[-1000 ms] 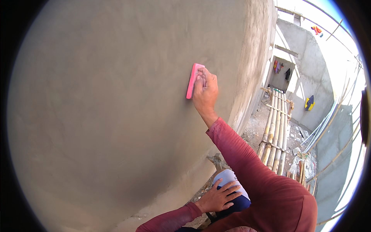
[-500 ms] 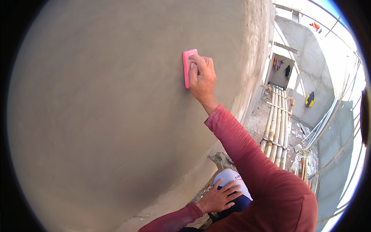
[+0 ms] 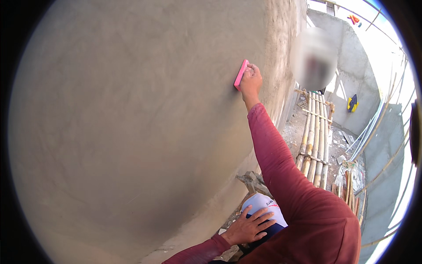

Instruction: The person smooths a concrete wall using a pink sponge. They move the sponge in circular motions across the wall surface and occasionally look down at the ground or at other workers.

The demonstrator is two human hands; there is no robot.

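My right hand (image 3: 252, 79) is closed on a pink rectangular float (image 3: 241, 75). The float's face is against the grey plastered wall (image 3: 132, 110), near its right-hand edge, and is tilted with its top to the right. My fingers partly cover the handle side. Lower down, my left hand (image 3: 246, 226) lies with fingers spread over white and navy cloth (image 3: 263, 207), which looks like clothing on my bent leg. It holds nothing. Both arms wear dark red sleeves.
A bamboo-pole platform (image 3: 314, 136) runs away on the right above ground strewn with rubble. Broken blocks (image 3: 255, 182) lie by the wall's foot. Blue and yellow cloth (image 3: 352, 103) hangs on a far concrete wall. Thin poles cross the right side. A blurred patch hides part of the background.
My right hand has moved the float rightward along the wall, toward its edge, and the float has turned to a steeper slant. My left hand stays on the cloth.
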